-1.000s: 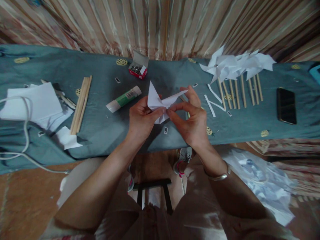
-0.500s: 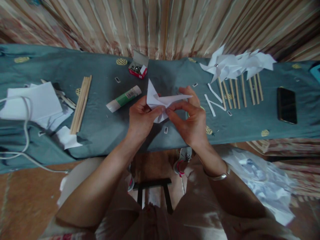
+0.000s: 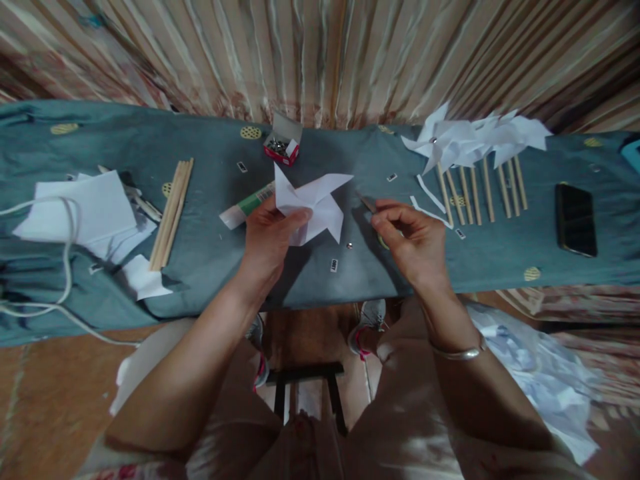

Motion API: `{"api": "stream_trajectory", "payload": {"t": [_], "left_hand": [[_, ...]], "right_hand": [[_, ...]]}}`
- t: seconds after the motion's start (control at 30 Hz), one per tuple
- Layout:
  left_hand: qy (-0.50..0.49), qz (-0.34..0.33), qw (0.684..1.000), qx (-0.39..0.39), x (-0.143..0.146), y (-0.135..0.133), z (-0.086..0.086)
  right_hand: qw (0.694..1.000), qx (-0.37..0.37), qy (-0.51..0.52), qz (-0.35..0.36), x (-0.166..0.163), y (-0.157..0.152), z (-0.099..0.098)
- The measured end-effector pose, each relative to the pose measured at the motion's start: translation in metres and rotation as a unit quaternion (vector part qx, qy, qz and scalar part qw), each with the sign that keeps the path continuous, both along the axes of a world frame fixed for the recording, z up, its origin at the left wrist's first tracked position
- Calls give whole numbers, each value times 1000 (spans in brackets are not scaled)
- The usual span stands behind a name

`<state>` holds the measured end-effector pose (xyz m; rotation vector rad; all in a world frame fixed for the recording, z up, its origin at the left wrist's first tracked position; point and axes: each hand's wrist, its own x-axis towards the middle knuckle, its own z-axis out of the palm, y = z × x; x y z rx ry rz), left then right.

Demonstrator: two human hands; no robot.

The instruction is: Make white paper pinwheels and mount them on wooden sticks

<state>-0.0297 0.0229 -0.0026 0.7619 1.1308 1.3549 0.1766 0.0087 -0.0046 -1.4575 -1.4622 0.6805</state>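
Note:
My left hand [image 3: 270,237] pinches a white paper pinwheel [image 3: 320,200], thumb pressed at its middle and blades spread outward. In my right hand [image 3: 413,240] is a pair of small scissors [image 3: 369,202]; a dark pointed blade sticks out to the left, and a bit of yellow-green handle shows under the fingers. A shiny thumbtack [image 3: 349,246] lies on the cloth between the hands. Partly behind the left hand lies a green-and-white glue stick [image 3: 245,207]. An opened red box of thumbtacks [image 3: 283,150] stands beyond the pinwheel.
Wooden sticks [image 3: 171,213] and white paper sheets [image 3: 83,207] lie at left, with a white cable [image 3: 67,267] across them. Several finished pinwheels [image 3: 480,140] on sticks, paper strips [image 3: 431,195] and a phone [image 3: 576,219] are at right. A plastic bag [image 3: 535,373] sits below.
My right hand has left the paper, moved right and taken up the scissors. The pinwheel is now turned with its blades spread, in the left hand alone. A thumbtack now shows on the cloth.

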Motion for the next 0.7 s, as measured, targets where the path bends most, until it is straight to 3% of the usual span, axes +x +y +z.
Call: {"api": "stream_trajectory", "payload": {"t": [0.23,0.37,0.53,0.7], "left_hand": [[-61,-32,998,-9,1,-2,0],[-42,-23,999,-9,-1,-1,-1],[-5,-14,1000,6,-5,-1,1],[10,-7,1000,2,-5,-2,3]], "right_hand": [[997,-25,64,35,-5,2,-6],[999,-39,-15,34,2,2,-7],[984,0,-154,89,6,0,-14],[974,-6,-187,127,1,-2,-21]]}}
